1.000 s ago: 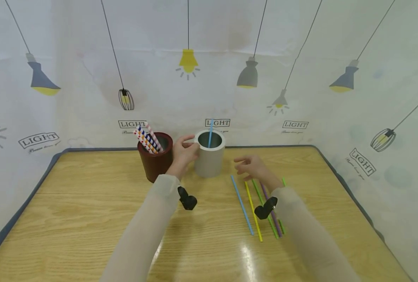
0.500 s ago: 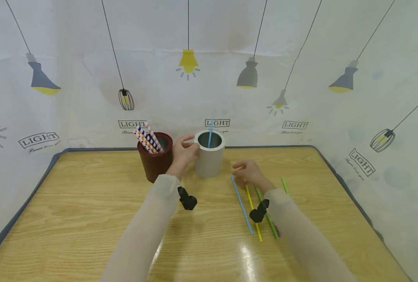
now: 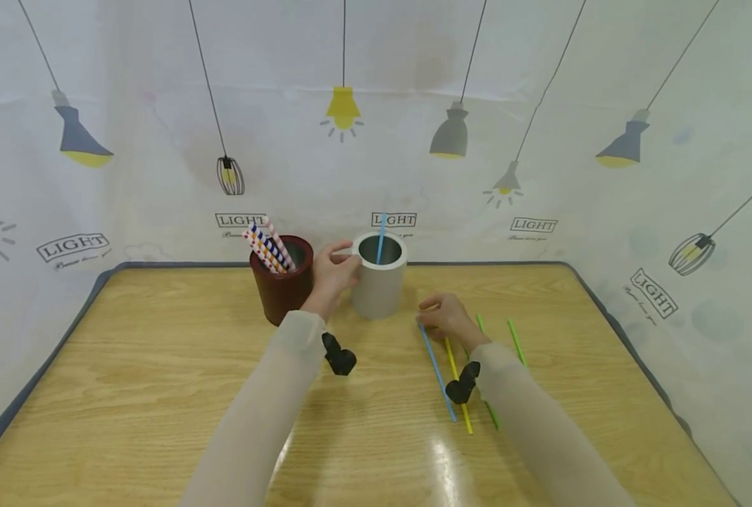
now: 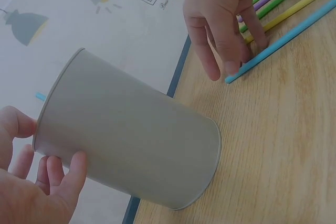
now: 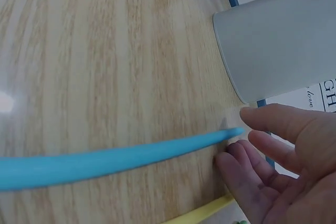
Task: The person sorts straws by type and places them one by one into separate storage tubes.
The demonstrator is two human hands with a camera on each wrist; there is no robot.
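done: one blue straw in cup [image 3: 379,278] | left hand [image 3: 334,271] grips cup rim | right hand [image 3: 446,318] fingers touch, not closed on, blue straw [image 3: 436,370] | left: yellow, green, purple on tabletop [image 3: 160,366]

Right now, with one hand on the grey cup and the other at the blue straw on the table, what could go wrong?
The right hand has its fingertips at the end of the flat-lying blue straw; it could roll or slip, or nudge the yellow straw beside it. The grey cup stands close to the red cup, so the left hand holding its rim might knock them together.
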